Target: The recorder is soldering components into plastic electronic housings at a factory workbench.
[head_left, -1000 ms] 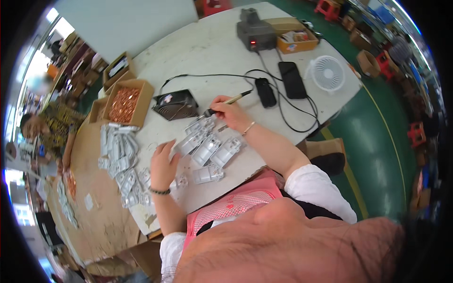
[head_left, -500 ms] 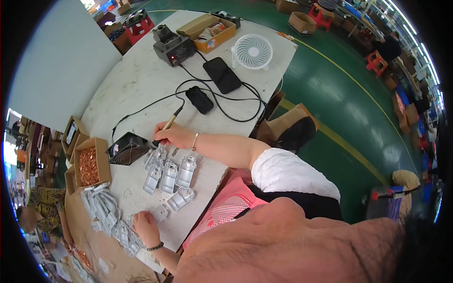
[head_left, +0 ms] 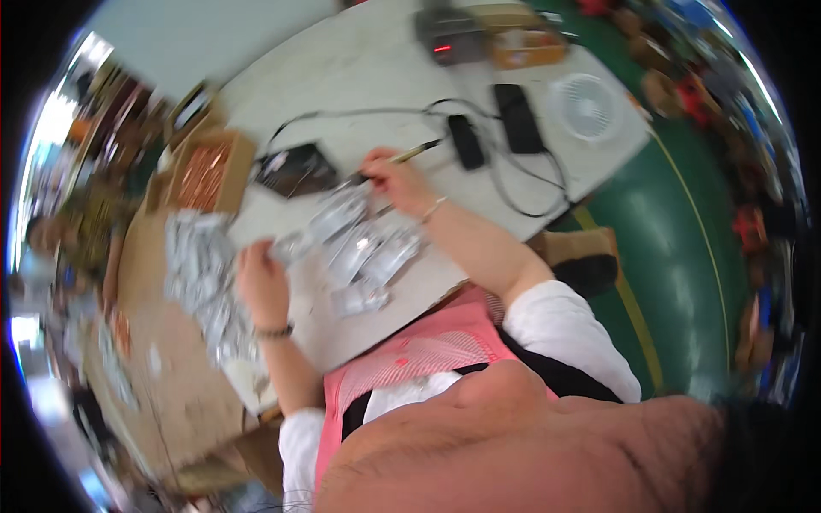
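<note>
My right hand (head_left: 398, 184) is closed around a soldering iron (head_left: 417, 151) with a gold-coloured handle, its tip end pointing left toward the small black fan (head_left: 299, 169). Below that hand lie several grey plastic housings (head_left: 348, 256) with clear parts, grouped on the white table. My left hand (head_left: 261, 282) pinches a small, partly clear plastic housing (head_left: 291, 247) to the left of the group. Beside this hand is a heap of similar grey housings (head_left: 198, 261). Motion blur hides the fine detail of the pieces and of the iron's tip.
A cardboard box of copper-coloured parts (head_left: 203, 175) stands behind the heap. Farther back are a soldering station (head_left: 451, 38), a yellow box (head_left: 528, 51), two black devices and a white fan (head_left: 586, 107). A black cable (head_left: 368, 112) loops across the table. At far left is another person (head_left: 90, 227).
The whole view has swung, so the table sits differently in it. My left hand has come up closer to the black fan and my right hand, bringing the plastic housing along. The iron remains in my right hand.
</note>
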`<action>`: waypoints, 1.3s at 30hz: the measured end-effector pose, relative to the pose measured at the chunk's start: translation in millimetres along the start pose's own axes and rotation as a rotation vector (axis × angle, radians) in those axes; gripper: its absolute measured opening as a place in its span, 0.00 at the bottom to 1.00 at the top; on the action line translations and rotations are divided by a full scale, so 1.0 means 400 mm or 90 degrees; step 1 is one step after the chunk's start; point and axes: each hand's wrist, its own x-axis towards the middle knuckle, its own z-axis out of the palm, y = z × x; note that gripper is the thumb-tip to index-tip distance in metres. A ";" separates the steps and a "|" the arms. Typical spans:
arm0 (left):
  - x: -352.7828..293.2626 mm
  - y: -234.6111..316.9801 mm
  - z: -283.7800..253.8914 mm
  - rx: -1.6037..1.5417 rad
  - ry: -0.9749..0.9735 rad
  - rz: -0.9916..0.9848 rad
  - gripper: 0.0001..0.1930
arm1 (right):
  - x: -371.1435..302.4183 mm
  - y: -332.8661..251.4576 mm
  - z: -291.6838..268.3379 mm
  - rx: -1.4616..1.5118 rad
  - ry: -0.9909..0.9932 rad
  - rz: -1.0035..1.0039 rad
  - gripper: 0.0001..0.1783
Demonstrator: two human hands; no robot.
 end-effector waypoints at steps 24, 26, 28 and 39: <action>-0.014 -0.007 0.132 -0.366 0.039 -0.242 0.06 | -0.002 0.005 0.004 -0.081 -0.104 0.013 0.04; -0.014 -0.007 0.131 -0.370 0.043 -0.239 0.06 | -0.003 0.001 0.009 -0.088 -0.101 0.014 0.04; -0.011 -0.001 0.126 -0.357 0.037 -0.236 0.06 | -0.005 0.000 0.009 -0.097 -0.095 0.015 0.04; -0.011 0.006 0.119 -0.340 0.037 -0.233 0.06 | -0.008 0.002 0.003 -0.129 -0.097 0.016 0.04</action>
